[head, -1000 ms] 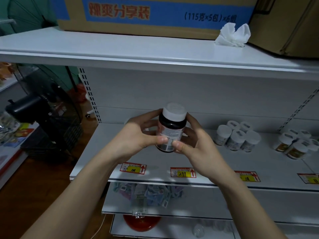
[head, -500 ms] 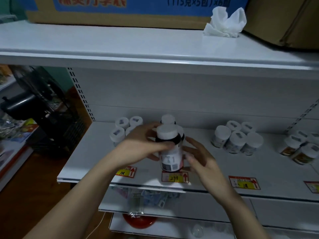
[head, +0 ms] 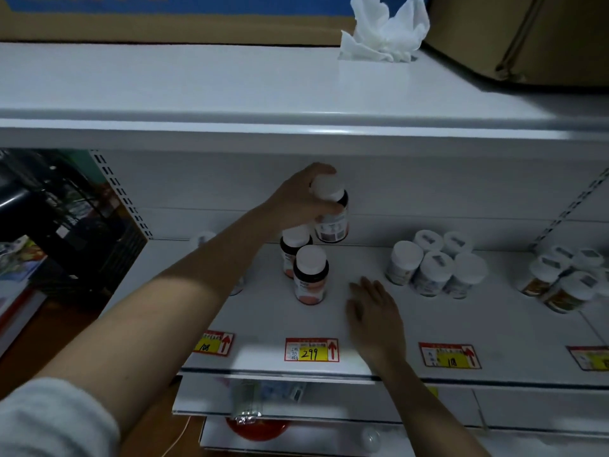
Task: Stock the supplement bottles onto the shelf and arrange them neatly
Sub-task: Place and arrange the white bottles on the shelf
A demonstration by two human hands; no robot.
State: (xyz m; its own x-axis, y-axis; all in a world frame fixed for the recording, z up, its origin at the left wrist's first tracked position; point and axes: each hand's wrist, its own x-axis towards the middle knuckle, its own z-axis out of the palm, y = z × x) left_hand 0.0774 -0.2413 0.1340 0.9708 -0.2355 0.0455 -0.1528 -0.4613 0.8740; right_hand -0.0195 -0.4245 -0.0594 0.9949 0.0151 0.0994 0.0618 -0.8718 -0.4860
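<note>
Head view. Dark supplement bottle [head: 331, 214], white cap, pale label; tilted, held in the air above the shelf [head: 461, 324], behind and above two matching bottles [head: 309, 275] standing upright behind the 299 price tag [head: 311, 350]. Left hand [head: 301, 201] reaches in, fingers curled round the cap and shoulder. Right hand [head: 374, 311] lies low, right of the standing bottles, fingers straight, holding nothing.

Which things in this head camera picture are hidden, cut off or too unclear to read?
- Held bottle: the label print is blurred; the left hand covers its left side.
- Rear standing bottle: its lower part is hidden by the front bottle.
- White bottles behind the left forearm: mostly hidden.
- Cardboard box on the top shelf: cut off by the upper edge.
- Right hand: whether it touches the shelf is unclear.
</note>
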